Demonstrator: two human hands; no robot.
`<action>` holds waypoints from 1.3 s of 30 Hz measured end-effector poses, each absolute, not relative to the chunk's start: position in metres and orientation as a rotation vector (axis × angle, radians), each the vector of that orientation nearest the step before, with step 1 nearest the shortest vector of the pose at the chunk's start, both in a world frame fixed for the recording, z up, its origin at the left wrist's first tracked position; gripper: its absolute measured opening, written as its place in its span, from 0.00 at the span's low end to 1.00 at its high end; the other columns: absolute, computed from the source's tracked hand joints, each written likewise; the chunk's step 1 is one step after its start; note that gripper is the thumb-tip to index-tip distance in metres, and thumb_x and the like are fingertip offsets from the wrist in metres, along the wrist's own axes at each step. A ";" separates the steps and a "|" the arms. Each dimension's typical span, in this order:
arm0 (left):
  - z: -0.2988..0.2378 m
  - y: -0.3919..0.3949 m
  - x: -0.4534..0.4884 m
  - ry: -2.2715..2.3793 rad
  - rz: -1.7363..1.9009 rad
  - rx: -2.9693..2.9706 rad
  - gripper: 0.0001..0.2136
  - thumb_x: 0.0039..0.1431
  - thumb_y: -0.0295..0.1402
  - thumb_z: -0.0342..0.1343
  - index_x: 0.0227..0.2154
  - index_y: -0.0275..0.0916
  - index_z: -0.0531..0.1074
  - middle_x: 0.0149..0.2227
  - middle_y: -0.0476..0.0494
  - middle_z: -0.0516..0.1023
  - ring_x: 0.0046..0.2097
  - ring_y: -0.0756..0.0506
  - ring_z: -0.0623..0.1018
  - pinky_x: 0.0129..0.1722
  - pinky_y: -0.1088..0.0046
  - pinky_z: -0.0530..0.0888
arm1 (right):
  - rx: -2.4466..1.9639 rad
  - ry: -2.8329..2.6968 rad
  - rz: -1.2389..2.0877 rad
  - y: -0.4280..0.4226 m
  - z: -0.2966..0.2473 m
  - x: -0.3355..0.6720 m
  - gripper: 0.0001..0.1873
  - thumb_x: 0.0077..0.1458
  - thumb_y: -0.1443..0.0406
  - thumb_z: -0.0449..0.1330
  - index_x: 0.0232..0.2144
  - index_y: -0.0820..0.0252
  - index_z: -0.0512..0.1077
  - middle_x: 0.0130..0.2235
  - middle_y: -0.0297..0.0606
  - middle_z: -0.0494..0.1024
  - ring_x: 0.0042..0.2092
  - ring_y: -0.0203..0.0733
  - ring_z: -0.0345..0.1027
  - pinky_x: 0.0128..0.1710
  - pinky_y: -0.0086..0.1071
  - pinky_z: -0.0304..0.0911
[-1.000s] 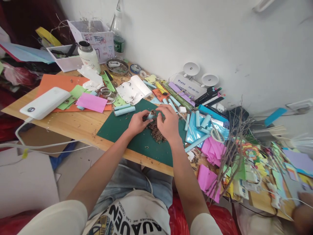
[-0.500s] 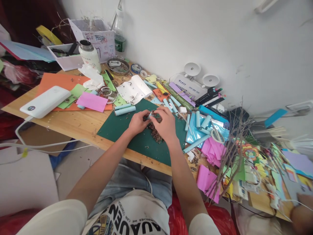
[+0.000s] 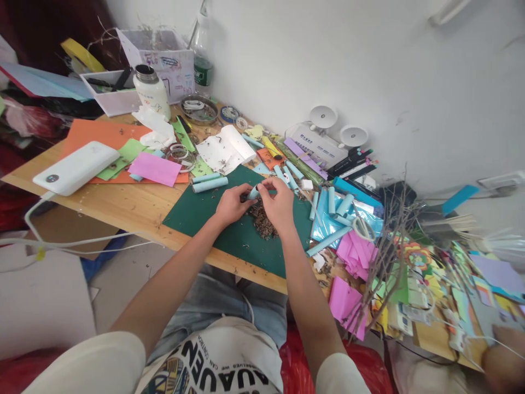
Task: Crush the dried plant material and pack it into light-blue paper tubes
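Both forearms reach in from the near edge of the wooden table [image 3: 123, 205] and meet over the middle of the dark green cutting mat [image 3: 200, 219]. The left hand [image 3: 232, 203] lies palm down, fingers curled forward, gripping the lower end of a small light-blue rolled paper tube [image 3: 254, 192]. The right hand [image 3: 282, 207] is arched with the wrist low, and its thumb and forefinger are pinched together at the tube's upper end. Compared with a second ago, both hands sit slightly farther from the near edge, the right hand's fingers have drawn in from a flatter spread to a tight pinch, and the tube has tipped up more clearly out of the left fist. The tube is short and smooth, tilted with its open end up and to the right, and is held just above the far side of a loose pile of brown dried plant scraps [image 3: 262, 220] on the mat. More scraps dot the mat around it. Two longer light-blue paper tubes [image 3: 209, 183] lie side by side at the mat's far left edge, and a white rounded power bank [image 3: 76, 167] rests near the table's left edge.
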State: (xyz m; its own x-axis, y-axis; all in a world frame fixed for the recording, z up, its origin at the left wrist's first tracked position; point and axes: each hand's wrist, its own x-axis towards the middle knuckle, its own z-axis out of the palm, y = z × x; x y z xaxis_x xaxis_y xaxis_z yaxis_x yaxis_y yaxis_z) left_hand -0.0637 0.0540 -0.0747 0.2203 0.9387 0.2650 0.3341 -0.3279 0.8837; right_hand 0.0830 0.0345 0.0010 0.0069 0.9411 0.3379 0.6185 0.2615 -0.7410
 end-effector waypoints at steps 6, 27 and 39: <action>-0.077 0.054 -0.062 1.189 1.090 1.797 0.10 0.55 0.34 0.63 0.40 0.42 0.75 0.36 0.47 0.81 0.39 0.45 0.78 0.38 0.71 0.73 | -1.443 -1.218 0.871 0.014 -0.001 0.087 0.12 0.61 0.55 0.55 0.41 0.55 0.67 0.30 0.32 0.76 0.29 0.36 0.72 0.31 0.31 0.69; -0.079 0.055 -0.063 1.217 1.111 1.796 0.12 0.52 0.28 0.60 0.41 0.40 0.77 0.35 0.47 0.80 0.36 0.47 0.77 0.36 0.73 0.72 | -1.859 -2.412 0.188 0.007 0.046 0.063 0.25 0.63 0.69 0.45 0.61 0.55 0.58 0.50 0.47 0.79 0.43 0.53 0.76 0.43 0.42 0.68; -0.080 0.056 -0.062 1.212 1.118 1.806 0.13 0.52 0.29 0.58 0.42 0.40 0.77 0.34 0.48 0.80 0.34 0.47 0.76 0.35 0.73 0.72 | -1.700 -2.434 0.363 0.029 0.074 0.069 0.24 0.57 0.73 0.53 0.55 0.57 0.69 0.38 0.46 0.81 0.41 0.54 0.73 0.42 0.41 0.63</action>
